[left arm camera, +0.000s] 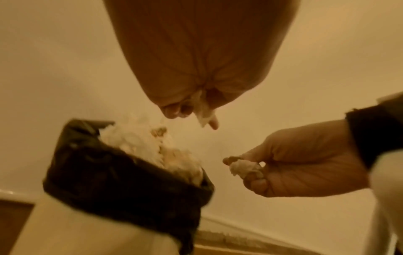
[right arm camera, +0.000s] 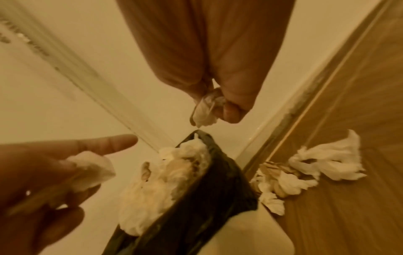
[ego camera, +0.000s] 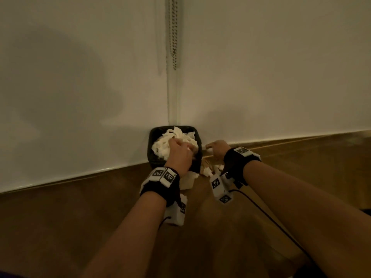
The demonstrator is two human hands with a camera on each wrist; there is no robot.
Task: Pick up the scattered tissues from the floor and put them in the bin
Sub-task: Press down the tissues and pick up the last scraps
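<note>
A white bin (ego camera: 187, 182) with a black liner (ego camera: 154, 135) stands against the wall, heaped with white tissues (ego camera: 166, 145). My left hand (ego camera: 181, 149) hovers over the heap and pinches a small tissue (left arm camera: 202, 113) between its fingertips. My right hand (ego camera: 215, 148) is just right of the bin, apart from it, and pinches a crumpled tissue (right arm camera: 205, 112). In the left wrist view the right hand (left arm camera: 250, 169) holds its wad beside the liner (left arm camera: 130, 186). Several loose tissues (right arm camera: 327, 162) lie on the floor right of the bin (right arm camera: 226, 182), below my right wrist (ego camera: 208, 170).
A white wall (ego camera: 80, 97) rises behind the bin, with a bead chain (ego camera: 173, 37) hanging above it. Brown wooden floor (ego camera: 80, 207) spreads to both sides. A black cable (ego camera: 261, 209) runs from my right wrist camera.
</note>
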